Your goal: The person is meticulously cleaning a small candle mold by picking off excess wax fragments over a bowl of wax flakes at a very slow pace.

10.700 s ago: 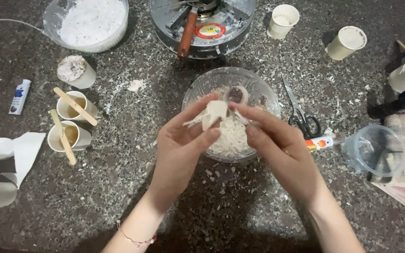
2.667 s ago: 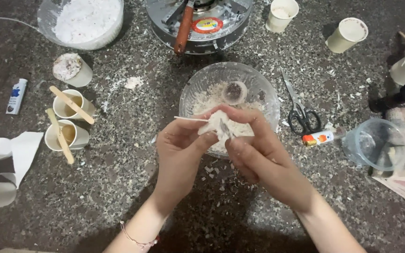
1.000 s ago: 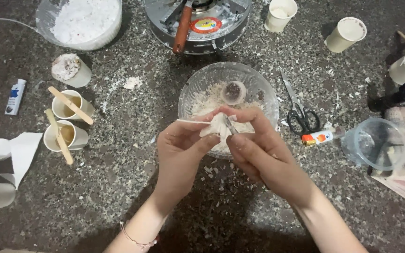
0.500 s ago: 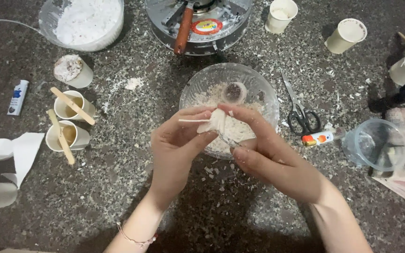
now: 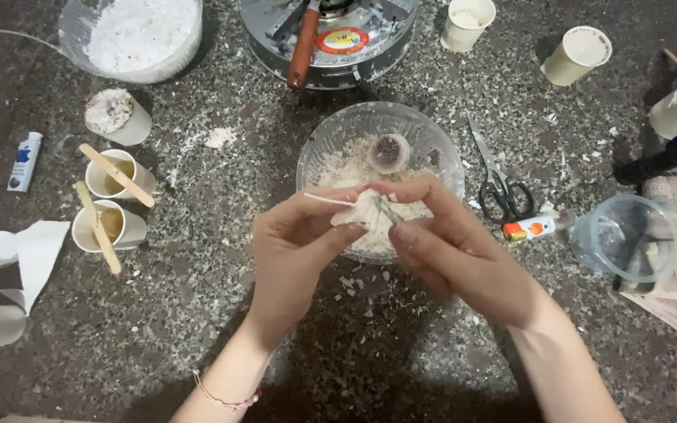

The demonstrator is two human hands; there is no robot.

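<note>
Speckled stone surface [image 5: 158, 329] littered with white flakes [image 5: 358, 282], cups [image 5: 111, 176], scissors [image 5: 499, 184].

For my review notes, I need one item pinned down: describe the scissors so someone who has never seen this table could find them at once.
Start at the clear glass bowl of white flakes in the middle of the speckled dark table, just above both hands. Directly to its right lie the scissors, flat, blades pointing up and away. Their black handle loops and metal blades set them apart from the small orange-capped tube beside them.
</note>
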